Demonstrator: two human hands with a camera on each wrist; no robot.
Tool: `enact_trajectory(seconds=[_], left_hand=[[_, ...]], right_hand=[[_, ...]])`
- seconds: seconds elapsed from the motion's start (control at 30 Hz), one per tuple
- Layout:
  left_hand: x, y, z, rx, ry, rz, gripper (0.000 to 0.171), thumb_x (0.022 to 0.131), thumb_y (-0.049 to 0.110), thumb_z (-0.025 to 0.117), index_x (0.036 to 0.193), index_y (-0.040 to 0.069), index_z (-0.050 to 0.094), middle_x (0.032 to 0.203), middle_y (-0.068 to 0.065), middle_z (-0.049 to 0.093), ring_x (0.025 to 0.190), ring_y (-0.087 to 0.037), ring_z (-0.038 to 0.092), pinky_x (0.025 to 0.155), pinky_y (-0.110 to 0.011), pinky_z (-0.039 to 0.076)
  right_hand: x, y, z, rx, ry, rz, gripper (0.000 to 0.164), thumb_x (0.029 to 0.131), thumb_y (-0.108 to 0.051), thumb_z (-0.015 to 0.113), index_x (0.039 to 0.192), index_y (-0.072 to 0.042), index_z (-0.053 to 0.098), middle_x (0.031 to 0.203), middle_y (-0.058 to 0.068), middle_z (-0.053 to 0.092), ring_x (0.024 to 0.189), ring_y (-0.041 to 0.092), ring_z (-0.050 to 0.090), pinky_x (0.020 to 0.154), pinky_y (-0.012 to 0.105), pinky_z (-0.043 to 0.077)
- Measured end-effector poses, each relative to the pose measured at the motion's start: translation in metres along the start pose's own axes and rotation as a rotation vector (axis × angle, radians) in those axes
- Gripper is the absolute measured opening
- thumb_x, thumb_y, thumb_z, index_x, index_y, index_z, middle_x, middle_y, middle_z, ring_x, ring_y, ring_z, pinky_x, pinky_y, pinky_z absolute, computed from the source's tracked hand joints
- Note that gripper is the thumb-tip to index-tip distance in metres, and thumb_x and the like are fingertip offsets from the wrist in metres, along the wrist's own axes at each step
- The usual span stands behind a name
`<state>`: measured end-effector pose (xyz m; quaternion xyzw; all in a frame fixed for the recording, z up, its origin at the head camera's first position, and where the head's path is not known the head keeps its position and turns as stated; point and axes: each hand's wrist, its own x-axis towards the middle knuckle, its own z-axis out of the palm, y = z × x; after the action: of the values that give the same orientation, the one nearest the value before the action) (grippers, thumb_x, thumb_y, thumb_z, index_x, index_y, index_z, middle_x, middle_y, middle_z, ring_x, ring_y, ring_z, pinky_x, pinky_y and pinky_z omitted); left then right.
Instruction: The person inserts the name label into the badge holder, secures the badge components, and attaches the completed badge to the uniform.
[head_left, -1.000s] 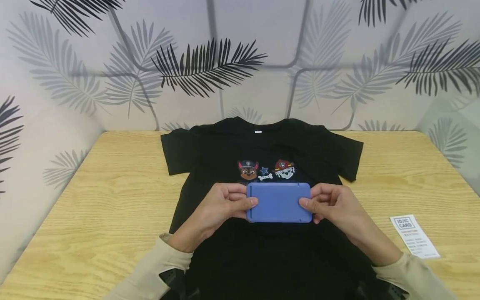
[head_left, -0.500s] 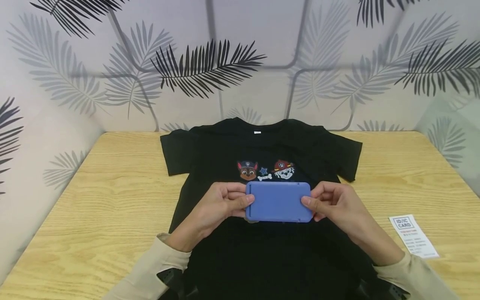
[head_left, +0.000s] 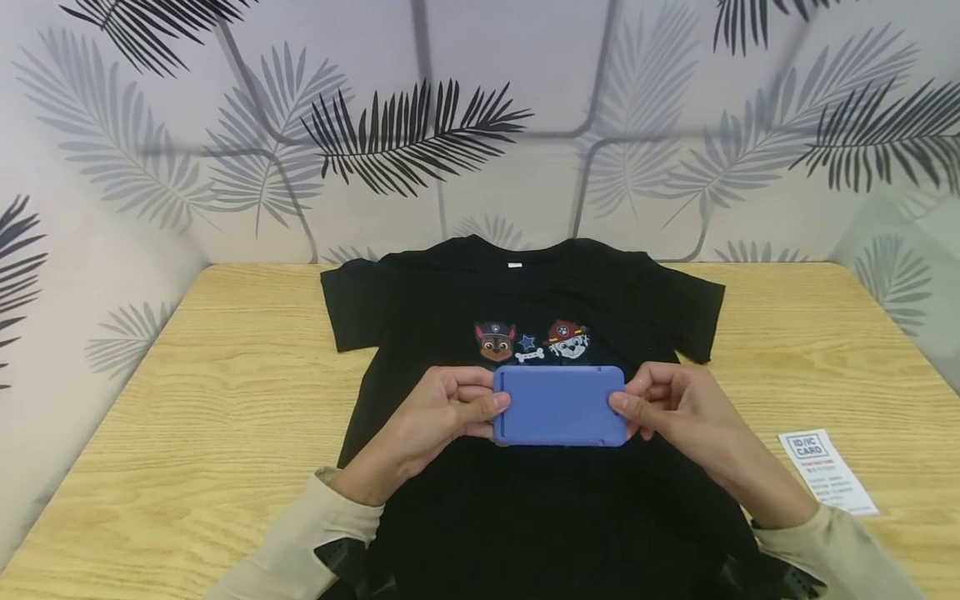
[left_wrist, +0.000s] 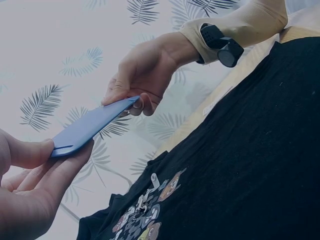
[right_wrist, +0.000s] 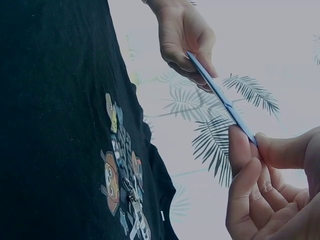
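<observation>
One blue case (head_left: 561, 408) sits above a black T-shirt (head_left: 555, 517) in the head view, its near short ends pinched by the left hand (head_left: 431, 429) and the right hand (head_left: 693, 425), thumbs on its upper face. It looks light, stiff and smooth, probably a little slippery; the short ends seem the surest hold, while squeezing the broad middle might bow it. Its underside is hidden, it covers some of the chest print (head_left: 529, 355), and small lines on the white card (head_left: 827, 472) are too blurred to read.

From the left wrist, the case hangs clear of the cloth, gripped at both ends, with a slot beside the left thumb; the left hand is cut off by the frame.

From the right wrist, the case shows almost edge-on and thin, right thumb and fingers pinching its tip. Whether it is hollow cannot be told, and the right palm runs out of frame.
</observation>
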<state>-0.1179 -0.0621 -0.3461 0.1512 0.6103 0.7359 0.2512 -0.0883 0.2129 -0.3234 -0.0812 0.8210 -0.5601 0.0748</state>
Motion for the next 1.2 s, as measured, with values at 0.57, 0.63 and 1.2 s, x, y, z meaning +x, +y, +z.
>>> enact_trajectory(seconds=[0.57, 0.63, 1.2], left_hand=[[-0.0008, 0.0005, 0.0004, -0.003, -0.001, -0.007, 0.026, 0.094, -0.002, 0.058, 0.113, -0.019, 0.054, 0.097, -0.021, 0.070, 0.080, -0.016, 0.068, 0.077, -0.039, 0.056], [-0.0008, 0.0008, 0.0005, -0.005, -0.001, -0.008, 0.026, 0.094, -0.002, 0.057, 0.113, -0.019, 0.054, 0.097, -0.021, 0.070, 0.080, -0.016, 0.068, 0.077, -0.039, 0.056], [-0.0009, 0.0002, 0.0002, -0.011, -0.006, 0.004, 0.025, 0.094, -0.003, 0.058, 0.112, -0.020, 0.055, 0.097, -0.020, 0.070, 0.080, -0.017, 0.069, 0.077, -0.040, 0.056]], right_hand=[[0.0014, -0.0008, -0.0043, -0.032, -0.026, 0.023, 0.019, 0.091, -0.012, 0.067, 0.088, 0.006, 0.061, 0.073, 0.009, 0.068, 0.064, 0.020, 0.063, 0.059, 0.027, 0.051], [0.0010, -0.0013, -0.0047, -0.033, -0.025, 0.026, 0.020, 0.091, -0.013, 0.067, 0.088, 0.006, 0.061, 0.073, 0.009, 0.068, 0.065, 0.020, 0.063, 0.060, 0.027, 0.051], [0.0021, 0.0010, -0.0052, -0.019, -0.022, 0.018, 0.020, 0.091, -0.011, 0.067, 0.087, 0.007, 0.061, 0.072, 0.007, 0.068, 0.064, 0.020, 0.063, 0.061, 0.027, 0.052]])
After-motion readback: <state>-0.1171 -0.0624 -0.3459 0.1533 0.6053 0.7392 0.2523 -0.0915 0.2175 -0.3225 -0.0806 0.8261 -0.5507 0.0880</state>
